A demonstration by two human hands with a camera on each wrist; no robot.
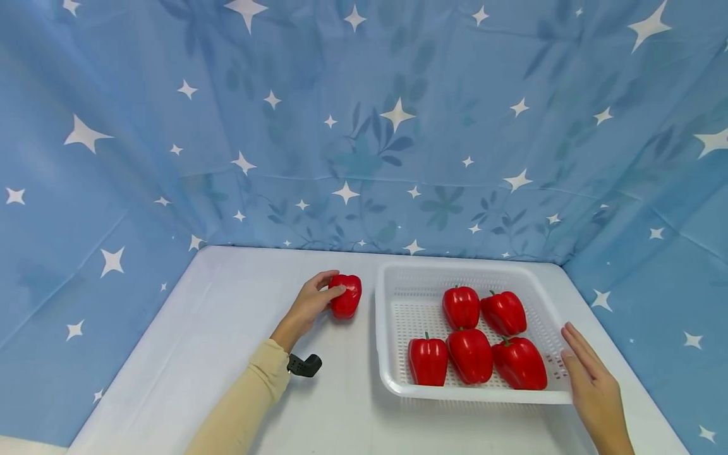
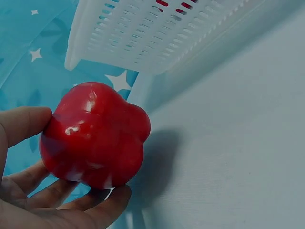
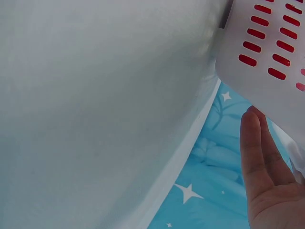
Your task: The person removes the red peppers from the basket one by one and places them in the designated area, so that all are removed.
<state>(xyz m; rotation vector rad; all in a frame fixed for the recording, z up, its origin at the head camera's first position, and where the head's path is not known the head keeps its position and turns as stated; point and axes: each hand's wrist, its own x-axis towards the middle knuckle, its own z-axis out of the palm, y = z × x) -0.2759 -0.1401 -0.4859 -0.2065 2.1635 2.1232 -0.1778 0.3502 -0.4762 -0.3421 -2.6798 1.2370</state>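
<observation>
My left hand point(image 1: 311, 302) holds a glossy red bell pepper point(image 1: 345, 296) just left of the basket. In the left wrist view the thumb is on one side of the bell pepper point(image 2: 95, 136) and the fingers are under the other, its lobed end in sight. A white perforated plastic basket point(image 1: 472, 393) stands at the right with several red bell peppers point(image 1: 469, 356) inside. By its right rim is my right hand point(image 1: 597, 392), fingers straight and thumb at the edge. In the right wrist view its fingertips meet the rim of the basket point(image 3: 233, 71).
The white table point(image 1: 188, 341) carries the basket and is bordered by blue star-patterned cloth point(image 1: 318, 151) behind and at both sides. The basket's raised walls stand between the left hand's pepper and those inside. A dark wrist strap point(image 1: 304, 365) sits on the left arm.
</observation>
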